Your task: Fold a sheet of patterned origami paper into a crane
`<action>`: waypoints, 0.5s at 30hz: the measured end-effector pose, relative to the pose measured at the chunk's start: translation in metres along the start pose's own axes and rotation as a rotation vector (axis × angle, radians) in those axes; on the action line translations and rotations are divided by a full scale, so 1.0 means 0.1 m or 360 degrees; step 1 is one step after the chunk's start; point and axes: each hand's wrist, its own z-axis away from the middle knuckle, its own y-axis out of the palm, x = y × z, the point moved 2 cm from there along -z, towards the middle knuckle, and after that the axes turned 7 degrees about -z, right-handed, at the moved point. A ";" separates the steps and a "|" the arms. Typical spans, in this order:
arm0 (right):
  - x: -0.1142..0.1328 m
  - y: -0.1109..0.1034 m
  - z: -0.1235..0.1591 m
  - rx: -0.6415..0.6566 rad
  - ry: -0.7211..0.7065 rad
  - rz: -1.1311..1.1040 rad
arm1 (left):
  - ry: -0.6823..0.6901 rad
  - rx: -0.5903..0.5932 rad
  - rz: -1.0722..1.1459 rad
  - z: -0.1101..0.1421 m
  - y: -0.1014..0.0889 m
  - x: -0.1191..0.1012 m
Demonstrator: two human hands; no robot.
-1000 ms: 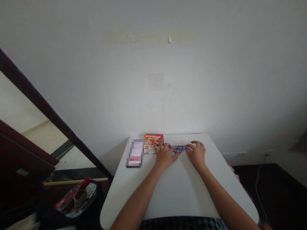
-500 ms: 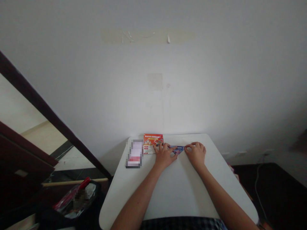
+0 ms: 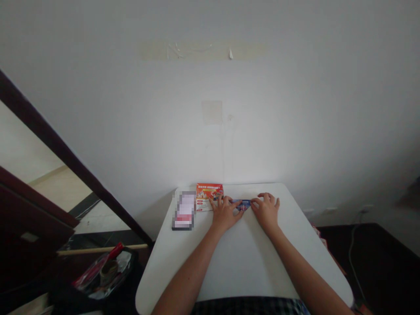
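Note:
A small piece of blue printed paper (image 3: 243,204), folded to a pointed, triangular shape, lies flat near the table's far edge. My left hand (image 3: 224,213) holds it down from the left, with index finger and thumb apart on the paper and the other fingers spread. At the paper's right corner, the thumb and index finger of my right hand (image 3: 266,211) press together, while its other fingers are lifted and spread. Part of the paper is hidden under my left hand. A red and white printed flyer (image 3: 210,190) lies just behind that hand, whose outer fingers overlap its lower edge.
A blurred-out phone (image 3: 184,211) lies on the left of the white table (image 3: 244,262). The wall (image 3: 288,131) rises behind the far edge. On the floor at left stands a dark container of odds and ends, with a roll of tape (image 3: 109,272) in it.
My right hand has shifted slightly left along the paper's right corner, and its outer fingers have spread. My left hand, the flyer and the phone have stayed in place.

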 end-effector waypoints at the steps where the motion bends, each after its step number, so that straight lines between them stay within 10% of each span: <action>1: 0.00 0.00 -0.01 0.0014 -0.0006 0.0003 | -0.0001 -0.0001 0.0006 0.00 0.00 0.00; 15: -0.02 0.07 0.03 0.0059 0.0054 -0.0057 | 0.0006 0.0039 0.0024 -0.02 0.04 0.03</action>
